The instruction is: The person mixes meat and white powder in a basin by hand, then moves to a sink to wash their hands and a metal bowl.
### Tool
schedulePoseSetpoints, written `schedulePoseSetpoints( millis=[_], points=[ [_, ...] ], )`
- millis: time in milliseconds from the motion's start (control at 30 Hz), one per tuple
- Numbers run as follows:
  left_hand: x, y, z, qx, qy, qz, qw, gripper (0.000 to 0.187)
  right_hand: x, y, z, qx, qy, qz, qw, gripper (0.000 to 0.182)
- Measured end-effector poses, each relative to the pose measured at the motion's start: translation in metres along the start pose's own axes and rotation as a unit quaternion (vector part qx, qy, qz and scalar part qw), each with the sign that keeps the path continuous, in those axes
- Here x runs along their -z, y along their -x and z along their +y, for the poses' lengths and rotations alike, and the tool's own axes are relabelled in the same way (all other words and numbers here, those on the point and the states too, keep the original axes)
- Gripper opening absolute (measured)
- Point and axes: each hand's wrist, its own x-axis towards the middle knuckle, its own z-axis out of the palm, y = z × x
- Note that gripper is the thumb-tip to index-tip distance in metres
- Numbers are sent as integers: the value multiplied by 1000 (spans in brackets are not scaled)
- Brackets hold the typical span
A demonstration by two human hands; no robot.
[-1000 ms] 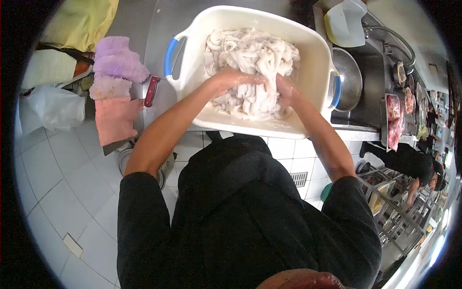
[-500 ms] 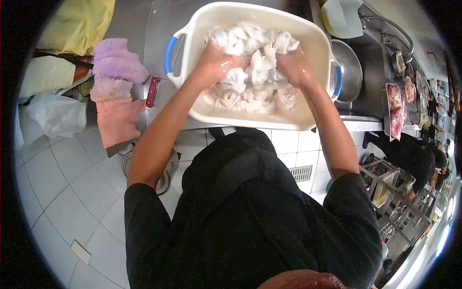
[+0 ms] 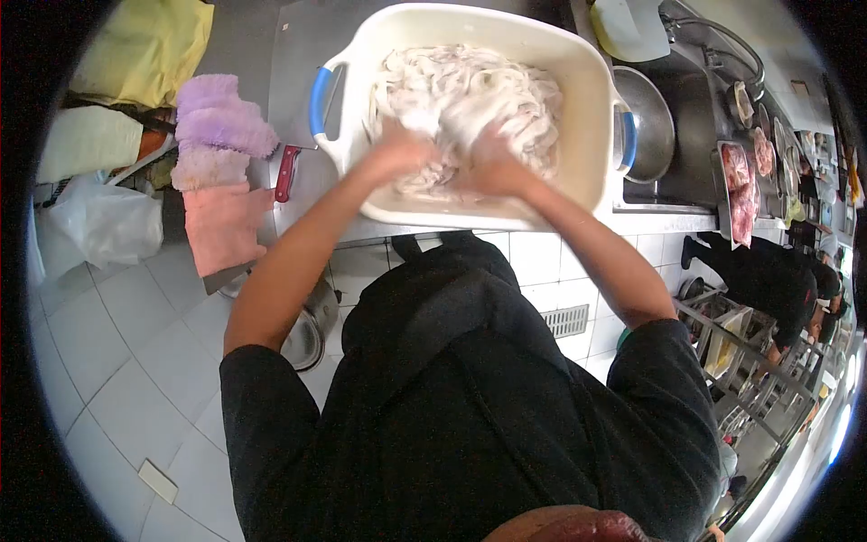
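A white tub (image 3: 585, 149) with blue handle grips holds a heap of wet, pale, slippery-looking strips (image 3: 470, 77). Their exact kind I cannot make out. Cloudy liquid lies around them. My left hand (image 3: 402, 152) is on the near left part of the heap, smeared by motion. To its right, my right hand (image 3: 492, 163) touches the strips near the tub's front wall, also blurred. Fingers of both hands are too smeared or hidden to show a grip.
Left of the tub lie a red-handled knife (image 3: 287, 173), a purple cloth (image 3: 221, 113) and an orange-pink cloth (image 3: 221, 226). On the right are a metal bowl (image 3: 648, 126), a sink (image 3: 691, 158) and a tray of raw meat (image 3: 742, 199). Another person (image 3: 754, 280) bends at far right.
Both hands have drawn back toward me, the right one also leftward. The bunched clumps between them have dropped and spread into a looser heap.
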Motion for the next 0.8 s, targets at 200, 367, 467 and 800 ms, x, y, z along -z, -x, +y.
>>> schedulePoseSetpoints(
  millis=[200, 367, 467, 800],
  points=[
    [-25, 6, 7, 115, 119, -25, 986, 45, -46, -33, 8, -27, -151, -6, 988, 60],
    [-20, 23, 25, -37, 452, 65, 889, 43, -2, -13, 8, -184, -378, 99, 902, 58],
    [-11, 24, 36, -80, 445, 118, 884, 45, 26, -2, 8, -202, -317, 182, 909, 63],
    [23, -59, -9, -49, -111, 297, 947, 34, 3, -31, 169, -84, -183, 283, 938, 43]
  ],
)
